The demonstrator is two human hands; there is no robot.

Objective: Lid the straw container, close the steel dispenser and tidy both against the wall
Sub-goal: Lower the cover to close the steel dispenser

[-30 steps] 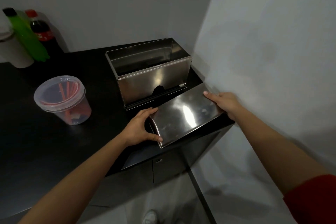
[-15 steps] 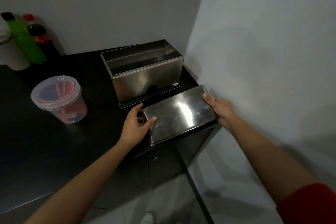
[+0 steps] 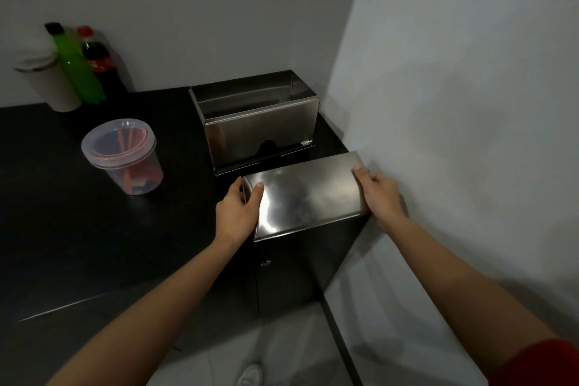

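Observation:
The steel dispenser [image 3: 260,125] stands open-topped in the counter's back right corner, near both walls. Its steel lid [image 3: 304,194] is off, held flat just in front of the dispenser at the counter's front right. My left hand [image 3: 238,210] grips the lid's left end, thumb on top. My right hand [image 3: 380,194] grips its right end, close to the right wall. The clear plastic straw container [image 3: 125,157] with red straws stands left of the dispenser with its lid on.
A green bottle [image 3: 76,66], a cola bottle [image 3: 100,63] and a pale cup [image 3: 47,81] stand at the back wall on the left. The black counter [image 3: 78,229] ends at a front edge above a cabinet door. The grey right wall is beside the lid.
Both hands have taken a firmer hold of the steel lid's two ends and squared it up in front of the dispenser. The straw container and dispenser have not moved.

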